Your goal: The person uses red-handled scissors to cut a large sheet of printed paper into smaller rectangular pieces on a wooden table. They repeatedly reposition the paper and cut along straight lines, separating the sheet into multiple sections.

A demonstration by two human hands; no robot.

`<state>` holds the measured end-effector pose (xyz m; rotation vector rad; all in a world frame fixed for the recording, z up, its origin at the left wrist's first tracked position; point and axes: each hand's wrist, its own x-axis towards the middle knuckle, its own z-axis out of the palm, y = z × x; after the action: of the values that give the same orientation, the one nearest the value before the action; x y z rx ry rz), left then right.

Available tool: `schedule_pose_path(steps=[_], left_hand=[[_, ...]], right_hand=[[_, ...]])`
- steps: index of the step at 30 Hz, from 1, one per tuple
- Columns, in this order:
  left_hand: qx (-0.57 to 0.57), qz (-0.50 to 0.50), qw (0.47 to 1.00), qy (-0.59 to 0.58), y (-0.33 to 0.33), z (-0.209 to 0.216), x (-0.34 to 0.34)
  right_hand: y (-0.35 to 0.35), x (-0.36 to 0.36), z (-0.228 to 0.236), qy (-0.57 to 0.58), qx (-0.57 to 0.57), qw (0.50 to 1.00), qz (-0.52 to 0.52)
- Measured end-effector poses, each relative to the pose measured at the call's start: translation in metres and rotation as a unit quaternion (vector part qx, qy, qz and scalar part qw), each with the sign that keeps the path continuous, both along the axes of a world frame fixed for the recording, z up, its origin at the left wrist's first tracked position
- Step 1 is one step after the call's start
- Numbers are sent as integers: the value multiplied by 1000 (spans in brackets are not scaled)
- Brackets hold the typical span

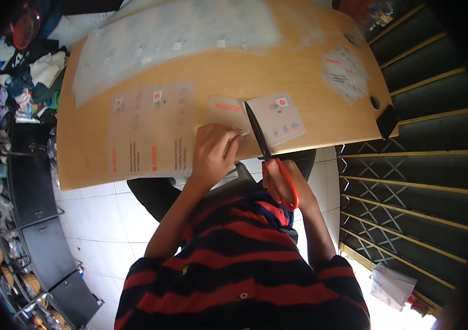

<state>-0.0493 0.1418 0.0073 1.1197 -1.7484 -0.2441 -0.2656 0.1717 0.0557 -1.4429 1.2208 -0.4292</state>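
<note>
My right hand (284, 181) grips scissors (257, 130) with orange-red handles and long dark blades, at the table's front edge. The blades point away from me and look nearly closed, lying between two pieces of translucent printed sheet. The left piece (225, 113) bears orange print, and my left hand (214, 152) pinches its near edge with curled fingers. Just right of the blades lies the right piece (285, 121), with a small white label and dark icons. Whether the two pieces are still joined under the blades, I cannot tell.
On the wooden table (223, 71), a larger printed sheet (148, 129) lies at left. Long translucent sheets (179, 38) cover the far side. A pile of cut pieces (345, 74) sits at right, near a dark object (388, 121) on the edge. Cluttered shelves (8, 165) stand left.
</note>
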Motion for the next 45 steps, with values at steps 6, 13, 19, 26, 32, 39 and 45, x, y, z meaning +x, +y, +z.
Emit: schedule_pose_path(steps=[6, 13, 19, 26, 32, 39, 45], left_hand=[[-1, 1, 997, -82, -22, 3, -39], [62, -67, 969, -231, -30, 17, -82], [33, -139, 945, -295, -13, 5, -69], [23, -117, 986, -119, -15, 9, -54], [56, 115, 992, -6, -63, 48, -54], [-195, -29, 980, 18, -174, 110, -162], [-170, -203, 952, -156, -215, 48, -275]], right_hand=[[25, -34, -7, -72, -20, 996, -42], [45, -76, -21, -89, -44, 986, -136], [54, -97, -38, -120, -6, 985, -127], [77, -121, -72, -329, 91, 930, -135], [83, -156, -127, -440, 146, 886, -1], [92, -135, -167, -322, 247, 902, 149], [81, -120, -151, -162, 360, 911, 115]])
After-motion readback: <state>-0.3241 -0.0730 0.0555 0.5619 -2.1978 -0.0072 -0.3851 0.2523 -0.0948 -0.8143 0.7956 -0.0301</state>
